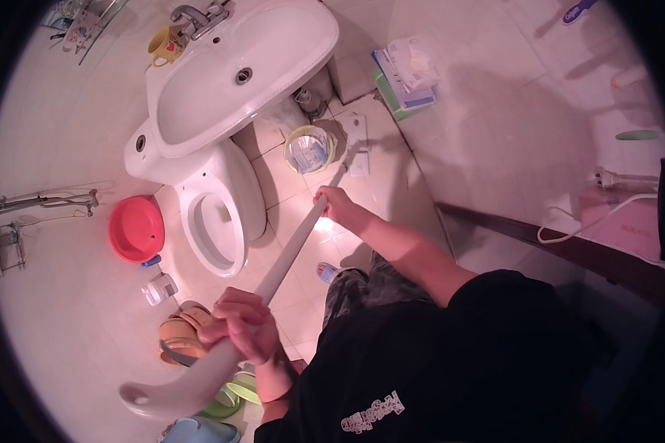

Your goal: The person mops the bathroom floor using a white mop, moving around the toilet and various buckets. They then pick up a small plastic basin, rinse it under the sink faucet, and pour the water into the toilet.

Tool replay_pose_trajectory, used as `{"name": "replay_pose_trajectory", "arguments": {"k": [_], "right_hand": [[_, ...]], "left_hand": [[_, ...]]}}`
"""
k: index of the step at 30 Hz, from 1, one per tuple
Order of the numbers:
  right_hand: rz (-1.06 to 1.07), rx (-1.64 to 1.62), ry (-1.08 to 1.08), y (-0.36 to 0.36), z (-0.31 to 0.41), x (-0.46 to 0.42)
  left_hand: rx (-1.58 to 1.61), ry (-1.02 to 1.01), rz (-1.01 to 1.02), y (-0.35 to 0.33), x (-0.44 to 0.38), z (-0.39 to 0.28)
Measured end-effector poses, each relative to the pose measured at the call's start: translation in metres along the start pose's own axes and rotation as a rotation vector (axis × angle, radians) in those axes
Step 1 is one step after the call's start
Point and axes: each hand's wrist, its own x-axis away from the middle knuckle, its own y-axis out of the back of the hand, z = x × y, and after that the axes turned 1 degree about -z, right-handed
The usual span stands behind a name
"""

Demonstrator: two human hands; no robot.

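My left hand (244, 324) is closed around the upper part of a long pale pole (291, 255), near its curved end with a hole. Farther down the same pole, my right hand (335, 205) grips it. The pole runs down to a flat whitish head (357, 130) on the tiled floor, which looks like a mop head. That head lies beside a small wastebasket (310, 149) with a liner and waste inside. Left of the pole stands a white toilet (213, 232), its lid not visible. Above the toilet is a white washbasin (244, 105).
A red basin (137, 230), a white container (159, 289), orange buckets (183, 332) and green basins (246, 385) stand along the left wall. A bottle (309, 102) is under the washbasin. Tissue packs (407, 77) are at the right wall. A yellow mug (166, 47) sits by the faucet.
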Motion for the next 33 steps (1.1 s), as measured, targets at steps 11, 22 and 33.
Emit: {"name": "replay_pose_trajectory", "arguments": {"k": [11,22,33], "right_hand": [[-0.052,-0.173,-0.091,0.003,-0.02,0.042],[0.063,-0.395,0.22,0.017,0.058,-0.028],[0.079,-0.468,0.37,0.035,-0.094,0.051]], "left_hand": [[0.085,0.065,-0.045,0.035,-0.026,-0.012],[0.271,0.043,0.391,-0.025,0.011,0.041],[0.474,0.095,0.717,0.083,0.012,-0.005]]}}
